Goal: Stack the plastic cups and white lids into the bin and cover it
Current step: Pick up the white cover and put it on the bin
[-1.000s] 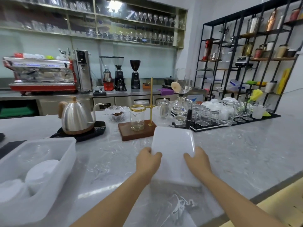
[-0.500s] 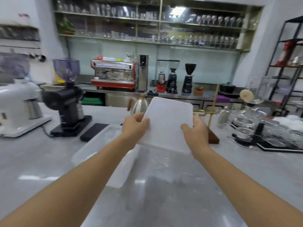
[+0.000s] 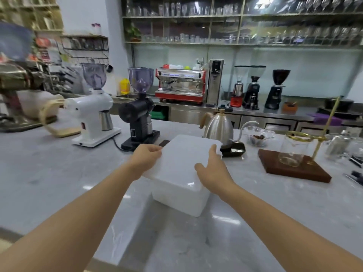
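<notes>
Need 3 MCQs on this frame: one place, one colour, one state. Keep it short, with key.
1. Where is the bin lid?
A. On top of the bin
B. Flat on the counter beside the bin
C. Leaning on the kettle

2. What colour is the grinder nearest the bin?
A. White
B. Black
C. Red

3. What are the hands doing?
A. Both hang idle
B. Only the left hand touches the lid
C. Both hold the lid's edges

Key: 1 A, the lid sits over the bin's opening. 2 B, the black one stands closer than the white. 3 C, the left hand and right hand each grip a side.
</notes>
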`<action>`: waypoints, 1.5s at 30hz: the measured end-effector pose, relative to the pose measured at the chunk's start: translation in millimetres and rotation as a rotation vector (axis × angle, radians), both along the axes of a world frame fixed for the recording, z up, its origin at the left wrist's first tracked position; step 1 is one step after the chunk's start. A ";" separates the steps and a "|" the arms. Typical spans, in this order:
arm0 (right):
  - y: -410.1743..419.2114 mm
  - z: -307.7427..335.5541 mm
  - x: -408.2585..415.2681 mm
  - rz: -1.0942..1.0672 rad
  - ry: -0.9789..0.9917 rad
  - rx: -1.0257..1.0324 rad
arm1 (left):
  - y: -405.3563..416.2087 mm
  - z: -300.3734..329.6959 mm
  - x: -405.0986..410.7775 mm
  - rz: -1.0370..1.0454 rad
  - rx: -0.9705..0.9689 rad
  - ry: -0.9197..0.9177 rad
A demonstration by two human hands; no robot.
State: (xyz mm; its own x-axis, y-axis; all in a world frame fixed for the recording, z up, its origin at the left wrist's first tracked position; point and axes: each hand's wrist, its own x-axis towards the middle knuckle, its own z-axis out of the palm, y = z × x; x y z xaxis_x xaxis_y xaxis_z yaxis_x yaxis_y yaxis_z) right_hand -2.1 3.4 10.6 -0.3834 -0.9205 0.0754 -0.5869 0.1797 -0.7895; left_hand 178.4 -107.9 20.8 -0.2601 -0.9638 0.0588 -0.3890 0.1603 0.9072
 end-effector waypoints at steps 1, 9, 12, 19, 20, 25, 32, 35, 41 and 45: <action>-1.7 -4.3 0.5 0.003 0.041 0.017 | 0.2 -5.4 1.5 -0.002 0.012 0.001; -7.3 -22.4 -5.1 -0.005 0.103 0.071 | -4.6 -27.3 -7.5 -0.048 0.021 -0.017; -11.8 -29.4 -13.0 -0.026 0.044 0.075 | -8.4 -28.7 -12.1 -0.037 0.017 -0.013; -7.8 -38.3 -36.0 -0.043 0.020 0.035 | -6.9 -35.0 -35.1 0.054 -0.075 -0.074; -6.6 -37.3 -40.3 -0.046 0.016 0.028 | -5.8 -36.3 -39.3 0.060 -0.091 -0.092; -0.8 -23.5 -62.1 -0.062 0.060 0.043 | 5.5 -36.3 -66.6 -0.024 -0.192 -0.281; -5.8 -22.7 -76.8 -0.081 0.200 0.035 | 12.7 -35.1 -82.8 -0.086 -0.321 -0.478; -3.9 -21.6 -75.7 -0.066 0.242 0.015 | 14.0 -33.8 -82.1 -0.101 -0.337 -0.529; -5.3 -22.5 -76.0 -0.080 0.284 0.042 | 15.4 -34.7 -82.6 -0.083 -0.365 -0.562; 1.3 -20.5 -69.5 -0.152 0.457 0.026 | 19.2 -34.5 -84.0 0.020 -0.612 -0.705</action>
State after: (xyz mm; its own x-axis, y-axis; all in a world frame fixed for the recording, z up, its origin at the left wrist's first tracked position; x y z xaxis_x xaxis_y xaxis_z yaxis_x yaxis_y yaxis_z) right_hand -71.7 4.8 -9.9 -0.4464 -0.8607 0.2448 -0.8383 0.3066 -0.4508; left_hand 94.4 -88.7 -13.7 -0.4126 -0.8219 0.3926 -0.8254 0.5197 0.2204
